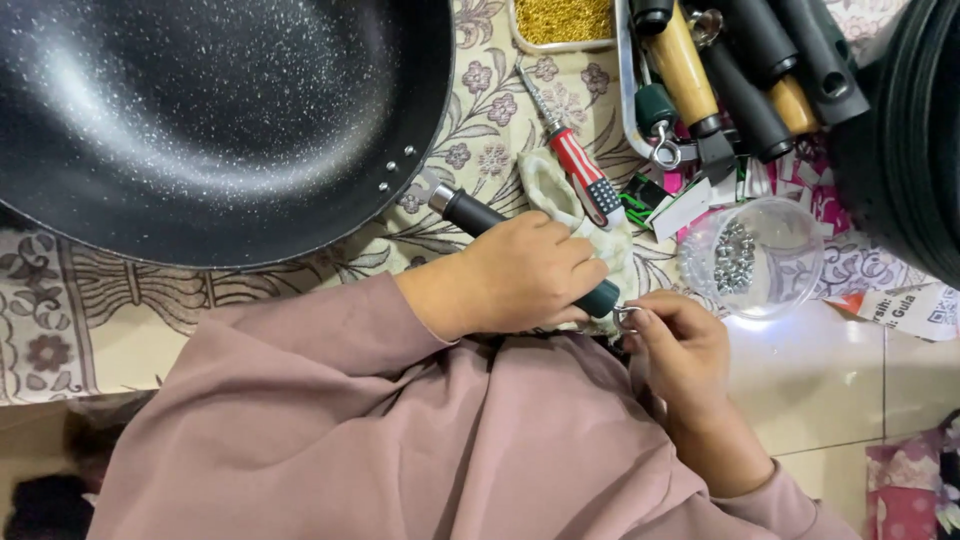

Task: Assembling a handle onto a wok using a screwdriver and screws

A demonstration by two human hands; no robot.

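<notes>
Left hand [525,275] grips the black pan handle [475,215] steady at frame centre; right hand [680,345] pinches the small metal hanging ring [626,316] squarely at its end.

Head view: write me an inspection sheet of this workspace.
Surface: floral patterned cloth over pale floor tiles.
Job's things: black speckled pan; its dark handle lies under the left hand; small metal ring at the handle's end, at the right hand.
Clutter: red-striped screwdriver, clear cup of metal bits, tray of spare handles, container of gold pieces, stacked dark pans.
Grips: left closed on the handle; right pinching the ring.
Cables: nothing seen.
Surroundings: pink sleeves.
</notes>
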